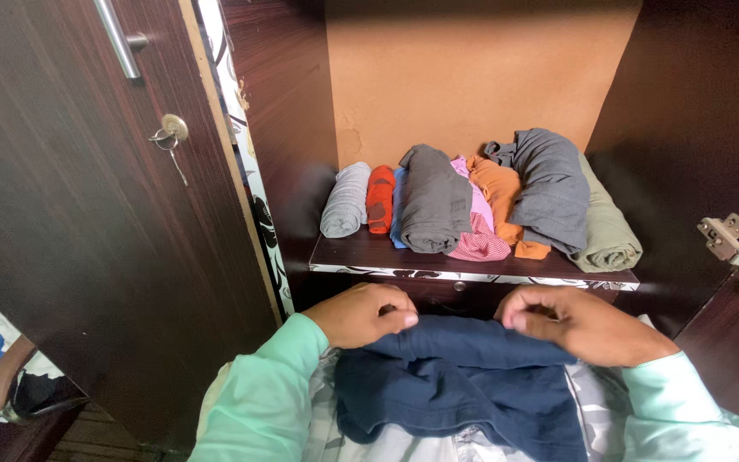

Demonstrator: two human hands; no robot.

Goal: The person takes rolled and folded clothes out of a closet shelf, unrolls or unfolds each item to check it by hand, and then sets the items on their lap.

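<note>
Both hands (365,314) (570,322) pinch the navy garment (464,385).

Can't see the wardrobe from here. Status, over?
Left hand and right hand each pinch the navy garment by its top edge. Rolled clothes fill the shelf ahead. Nothing between.
</note>
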